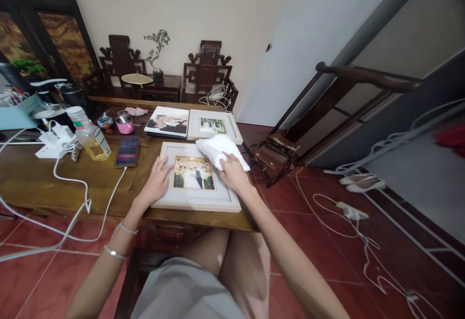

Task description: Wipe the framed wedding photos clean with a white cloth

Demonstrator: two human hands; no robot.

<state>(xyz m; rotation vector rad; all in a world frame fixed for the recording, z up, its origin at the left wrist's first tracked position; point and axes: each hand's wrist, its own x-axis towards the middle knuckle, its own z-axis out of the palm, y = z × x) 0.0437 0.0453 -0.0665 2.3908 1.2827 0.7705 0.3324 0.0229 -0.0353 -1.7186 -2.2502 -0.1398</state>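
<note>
A picture frame (163, 198) with a pale border and a wedding photo in its middle lies flat on the wooden table. My left hand (157, 181) rests on the left side of this frame, its fingers stretched out. At the frame's upper right corner, my right hand (232, 171) grips a folded white cloth (221, 147), which covers that corner. The cloth also reaches the near edge of a second picture frame (232, 125) lying behind. To the left of that one is a photo book (167, 120) with a partly blurred cover.
Left on the table (101, 188) are a phone (128, 150) on a cable, a bottle (96, 144) of yellow liquid, a pink cup (124, 124) and a white power strip (54, 142). A wooden chair with a brown bag (276, 154) stands right; cables (352, 212) trail over the floor.
</note>
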